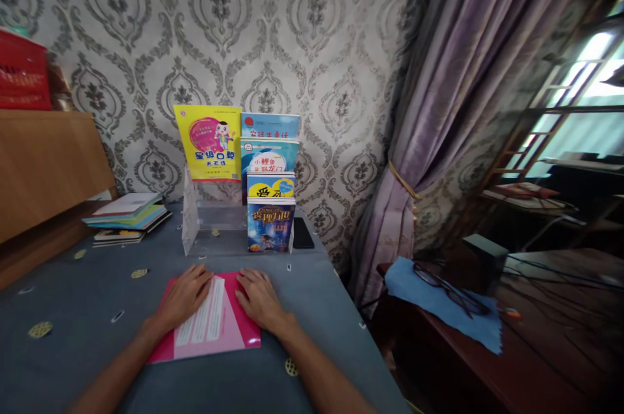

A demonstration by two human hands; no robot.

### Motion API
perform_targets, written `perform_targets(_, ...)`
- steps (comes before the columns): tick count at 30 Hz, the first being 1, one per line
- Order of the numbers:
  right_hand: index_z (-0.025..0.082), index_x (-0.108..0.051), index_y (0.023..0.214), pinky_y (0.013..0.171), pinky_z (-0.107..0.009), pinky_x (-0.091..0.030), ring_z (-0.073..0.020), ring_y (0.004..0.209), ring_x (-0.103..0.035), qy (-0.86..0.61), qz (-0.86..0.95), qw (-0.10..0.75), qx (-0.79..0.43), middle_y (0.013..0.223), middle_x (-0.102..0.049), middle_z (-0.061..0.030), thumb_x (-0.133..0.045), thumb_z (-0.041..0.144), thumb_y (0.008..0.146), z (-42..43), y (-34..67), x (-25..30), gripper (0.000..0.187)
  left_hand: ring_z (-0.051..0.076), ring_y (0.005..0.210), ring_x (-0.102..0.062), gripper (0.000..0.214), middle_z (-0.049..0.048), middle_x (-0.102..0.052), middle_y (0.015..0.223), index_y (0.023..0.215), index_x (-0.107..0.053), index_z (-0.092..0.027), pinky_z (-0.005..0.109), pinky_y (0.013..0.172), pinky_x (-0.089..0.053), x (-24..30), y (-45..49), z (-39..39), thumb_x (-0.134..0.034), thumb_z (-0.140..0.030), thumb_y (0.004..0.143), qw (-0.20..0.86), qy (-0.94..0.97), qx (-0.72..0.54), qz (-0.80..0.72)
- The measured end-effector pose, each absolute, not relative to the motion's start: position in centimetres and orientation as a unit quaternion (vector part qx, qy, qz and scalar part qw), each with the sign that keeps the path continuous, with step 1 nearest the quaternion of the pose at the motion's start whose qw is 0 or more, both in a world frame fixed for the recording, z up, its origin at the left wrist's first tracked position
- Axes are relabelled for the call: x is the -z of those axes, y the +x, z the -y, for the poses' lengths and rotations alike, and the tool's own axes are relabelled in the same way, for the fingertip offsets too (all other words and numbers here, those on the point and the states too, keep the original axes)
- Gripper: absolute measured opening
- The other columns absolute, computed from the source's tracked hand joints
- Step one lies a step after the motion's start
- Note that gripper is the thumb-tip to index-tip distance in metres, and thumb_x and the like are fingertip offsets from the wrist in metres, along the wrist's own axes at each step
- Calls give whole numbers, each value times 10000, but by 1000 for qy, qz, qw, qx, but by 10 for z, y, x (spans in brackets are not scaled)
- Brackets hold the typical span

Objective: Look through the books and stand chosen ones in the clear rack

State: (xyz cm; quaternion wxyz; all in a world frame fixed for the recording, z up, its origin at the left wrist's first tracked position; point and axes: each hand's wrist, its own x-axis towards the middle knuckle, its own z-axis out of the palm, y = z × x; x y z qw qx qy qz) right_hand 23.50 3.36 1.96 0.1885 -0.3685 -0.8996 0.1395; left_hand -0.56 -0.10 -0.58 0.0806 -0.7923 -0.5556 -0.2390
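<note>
A pink book point(229, 340) lies flat on the blue-grey tablecloth point(97, 316), with white text panels on the side facing up. Resting on its left part is my left hand point(188, 294), palm down with fingers stretched out. On the right part lies my right hand point(260, 297), flat with its fingers apart. Just beyond stands a clear stepped rack point(192, 219). A yellow book point(208, 141) leans upright on its left side. Its right side bears several books in a row, with a dark blue book point(270, 227) at the front.
A stack of books point(129, 216) lies at the back left, near a wooden cabinet point(49, 167). Behind the rack, at right, is a black phone-like slab point(303, 234). Eyeglasses on a blue cloth point(439, 300) rest on a dark red table to the right, beside a purple curtain point(390, 225).
</note>
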Motion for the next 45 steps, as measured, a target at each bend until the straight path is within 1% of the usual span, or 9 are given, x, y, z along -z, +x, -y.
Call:
perform_targets(4, 162, -609, 1309, 1121, -447, -344, -257, 1336, -488, -370, 903, 175, -129, 1416, -572, -134, -484, 274, 970, -36, 232, -17, 377, 216, 897, -552, 309, 69, -604, 922, 1146, -678, -206, 355, 818, -484, 4, -7, 2, -420, -245, 981, 86, -799, 224, 551)
perform_targets(6, 171, -601, 1320, 1111, -444, -354, -253, 1340, -485, -367, 906, 170, -128, 1427, -560, -139, -485, 275, 971, -38, 230, -16, 383, 217, 893, -535, 319, 71, -595, 915, 1160, -678, -206, 358, 818, -478, 1, -7, 3, -415, -240, 983, 86, -804, 208, 550)
perform_targets(11, 141, -587, 1335, 1125, -464, -331, -257, 1368, -460, -367, 906, 164, -129, 1450, -531, -162, -484, 262, 973, -41, 227, -13, 396, 216, 903, -516, 351, 85, -589, 963, 1190, -666, -183, 369, 835, -466, -3, -8, 1, -378, -250, 1001, 85, -813, 182, 547)
perform_targets(19, 154, -586, 1342, 1133, -452, -339, -238, 1356, -482, -381, 903, 166, -110, 1441, -545, -143, -467, 262, 982, -39, 225, -12, 394, 227, 901, -491, 347, 87, -575, 950, 1147, -664, -168, 378, 834, -456, -7, -11, 4, -362, -262, 1006, 74, -827, 163, 533)
perform_targets(27, 145, -601, 1320, 1137, -470, -330, -245, 1350, -491, -394, 901, 158, -89, 1414, -571, -149, -462, 252, 979, -36, 221, -11, 383, 235, 960, -509, 311, 95, -587, 991, 1135, -652, -147, 390, 885, -452, -8, -12, 9, -382, -226, 1001, 59, -827, 148, 539)
perform_targets(33, 147, -642, 1270, 1116, -485, -347, -262, 1300, -535, -404, 894, 179, -77, 1348, -622, -160, -429, 236, 977, -36, 225, -8, 373, 220, 944, -501, 332, 85, -585, 1007, 1116, -644, -171, 382, 871, -458, -7, -12, 9, -340, -263, 1021, 63, -824, 159, 540)
perform_targets(37, 149, -673, 1214, 1092, -457, -382, -261, 1256, -564, -405, 893, 185, -70, 1290, -662, -153, -435, 216, 971, -33, 232, -8, 346, 225, 960, -497, 352, 92, -587, 1030, 1134, -641, -166, 397, 889, -457, -8, -11, 9, -325, -270, 1021, 50, -821, 158, 546)
perform_targets(41, 151, -673, 1204, 1087, -469, -391, -263, 1195, -592, -398, 895, 188, -74, 1277, -666, -150, -436, 227, 971, -30, 241, -6, 340, 236, 972, -493, 361, 98, -578, 1043, 1188, -629, -170, 406, 892, -452, -6, -11, 8, -330, -267, 1009, 47, -818, 159, 550)
perform_targets(45, 154, -655, 1222, 1093, -447, -410, -256, 1229, -570, -382, 895, 210, -96, 1323, -633, -146, -436, 229, 964, -32, 244, -1, 347, 242, 989, -496, 347, 99, -566, 1059, 1196, -624, -186, 408, 902, -439, -2, -11, 5, -347, -248, 997, 50, -812, 160, 559)
